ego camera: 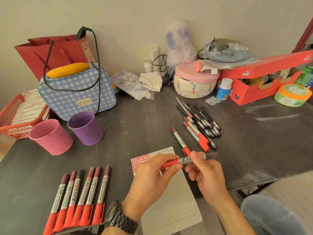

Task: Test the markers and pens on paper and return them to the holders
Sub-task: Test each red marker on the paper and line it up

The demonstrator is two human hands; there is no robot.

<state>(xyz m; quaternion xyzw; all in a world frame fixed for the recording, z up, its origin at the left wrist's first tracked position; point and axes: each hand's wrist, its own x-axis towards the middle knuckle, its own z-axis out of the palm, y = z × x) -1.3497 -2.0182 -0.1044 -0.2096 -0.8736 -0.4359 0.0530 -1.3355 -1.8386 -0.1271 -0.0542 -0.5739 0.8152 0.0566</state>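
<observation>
Presently on the dark table (135, 116), as catalogued:

1. Marker (186, 160), red barrel, dark cap: held level above the top of the paper (171, 209). Left hand (152, 173) pinched the red end; right hand (205, 173) pinched the capped end. Both were grasping it.
2. Paper: lined sheet at the near edge, with a patch of red test marks at its top left.
3. Pink holder (50, 136) and purple holder (85, 128): upright, side by side at the left, their insides showing only perforated walls.
4. Row of markers (79, 197): six, capped, laid parallel at the near left, outside the holders.
5. Single marker (180, 141): lay just beyond the hands.
6. Pile of pens (199, 124): black pens with a few red markers, heaped at the right.
7. Red basket (22, 114): far left, held sheets covered in red marks.
8. Woven basket (194, 82): pink lid on, contents hidden.
9. Shoebox (264, 82): red, lid raised, contents not clear.
10. Checked bag (76, 92): zipped, behind the holders.
</observation>
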